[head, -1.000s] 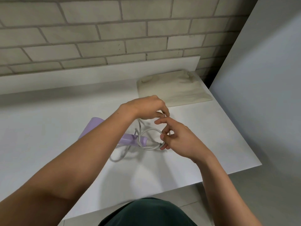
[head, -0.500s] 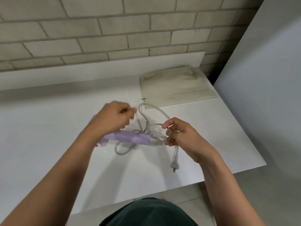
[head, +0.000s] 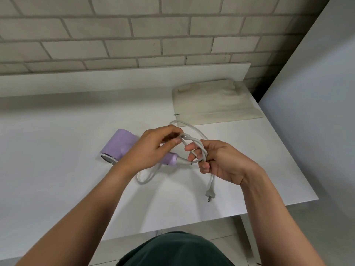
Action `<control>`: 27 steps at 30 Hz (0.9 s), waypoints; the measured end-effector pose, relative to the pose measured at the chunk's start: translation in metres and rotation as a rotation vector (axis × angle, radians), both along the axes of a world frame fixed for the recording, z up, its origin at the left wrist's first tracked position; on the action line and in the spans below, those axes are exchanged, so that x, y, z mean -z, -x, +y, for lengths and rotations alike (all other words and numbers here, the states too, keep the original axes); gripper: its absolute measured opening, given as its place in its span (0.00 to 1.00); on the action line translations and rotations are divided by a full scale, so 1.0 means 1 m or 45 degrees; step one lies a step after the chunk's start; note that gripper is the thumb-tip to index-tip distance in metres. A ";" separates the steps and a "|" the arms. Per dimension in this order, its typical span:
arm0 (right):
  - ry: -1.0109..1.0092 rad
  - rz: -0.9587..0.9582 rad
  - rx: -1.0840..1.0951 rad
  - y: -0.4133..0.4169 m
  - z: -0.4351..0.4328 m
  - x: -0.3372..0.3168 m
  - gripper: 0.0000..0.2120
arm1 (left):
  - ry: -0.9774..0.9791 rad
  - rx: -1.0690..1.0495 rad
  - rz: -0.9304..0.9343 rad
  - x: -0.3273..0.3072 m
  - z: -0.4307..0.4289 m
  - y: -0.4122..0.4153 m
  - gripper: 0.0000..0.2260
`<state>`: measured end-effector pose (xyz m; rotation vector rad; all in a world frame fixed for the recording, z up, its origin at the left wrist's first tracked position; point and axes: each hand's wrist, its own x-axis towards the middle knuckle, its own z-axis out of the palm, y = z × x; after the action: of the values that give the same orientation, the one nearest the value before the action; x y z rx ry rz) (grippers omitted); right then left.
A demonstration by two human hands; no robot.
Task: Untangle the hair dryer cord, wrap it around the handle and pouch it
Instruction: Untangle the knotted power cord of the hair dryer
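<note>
Both hands pinch the grey cord (head: 194, 144) above the table (head: 57, 150), the left hand (head: 153, 148) having swung back from the lilac hair dryer (head: 119, 144) to meet the right hand (head: 217, 160), so untangling continues, pouch (head: 215, 102) untouched.

Seen from above a white table (head: 57, 169) set against a pale brick wall (head: 134, 35): lilac hair dryer (head: 120, 144) lying on its side, metal-rimmed barrel end toward the left. Left hand (head: 151, 150) over the handle, pinching a loop of the grey cord (head: 194, 143) between thumb and fingers. Right hand (head: 222, 162) just beside it, fingers threaded through the tangled loops. Plug (head: 209, 194) lying on the tabletop below the right hand. Beige fabric pouch (head: 215, 102) flat at the table's far right corner, well apart from both hands.
</note>
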<state>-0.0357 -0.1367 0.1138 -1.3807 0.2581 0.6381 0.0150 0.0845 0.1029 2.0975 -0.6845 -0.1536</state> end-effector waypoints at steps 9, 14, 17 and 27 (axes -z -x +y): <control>1.159 -1.019 0.383 0.012 0.009 -0.018 0.09 | 0.145 -0.182 -0.132 0.010 -0.014 -0.002 0.06; 1.349 -1.446 0.171 0.008 0.011 -0.007 0.09 | 0.102 -0.256 -0.299 0.010 -0.022 -0.003 0.08; 1.325 -1.573 0.318 0.004 0.009 0.001 0.05 | 0.107 -0.300 -0.337 0.008 -0.027 -0.001 0.09; 0.397 -1.146 0.502 0.015 0.016 -0.006 0.05 | 0.055 -0.417 0.039 0.009 -0.037 -0.008 0.06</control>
<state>-0.0504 -0.1211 0.1199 -1.7183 -0.1061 -0.3887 0.0231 0.0474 0.0936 2.1287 -0.3157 0.0124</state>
